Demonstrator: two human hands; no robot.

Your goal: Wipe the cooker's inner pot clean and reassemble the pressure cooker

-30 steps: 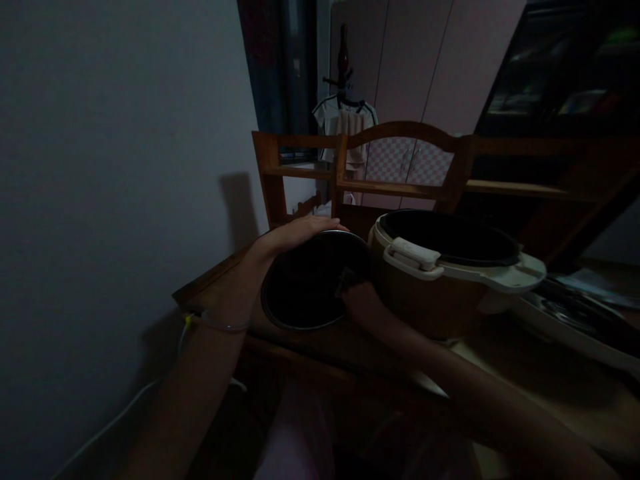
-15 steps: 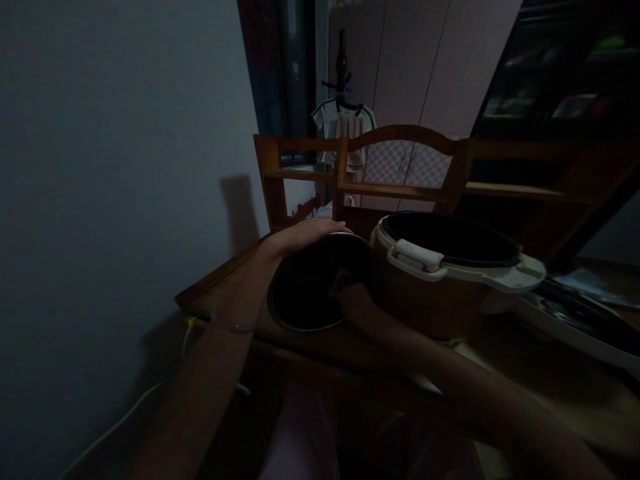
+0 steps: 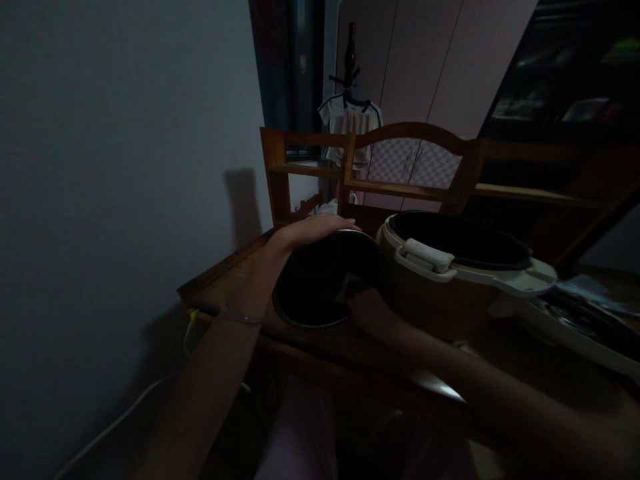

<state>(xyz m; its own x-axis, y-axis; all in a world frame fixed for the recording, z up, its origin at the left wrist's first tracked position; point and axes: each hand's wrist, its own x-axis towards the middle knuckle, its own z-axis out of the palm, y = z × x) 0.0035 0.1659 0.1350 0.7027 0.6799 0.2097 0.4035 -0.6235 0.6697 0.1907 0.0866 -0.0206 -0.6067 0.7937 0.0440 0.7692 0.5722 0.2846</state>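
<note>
Right hand point(image 3: 370, 309) shifts rightward in pot point(image 3: 310, 290), fingers clamped on cloth point(image 3: 345, 288); left hand point(image 3: 317, 229) atop pot, grip unclear; wiping seems unfinished.

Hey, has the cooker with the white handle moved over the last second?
No. Measured against the wooden shelf behind it, the cooker sits in the same spot, shifted neither left nor right; only the view shifts.
</note>
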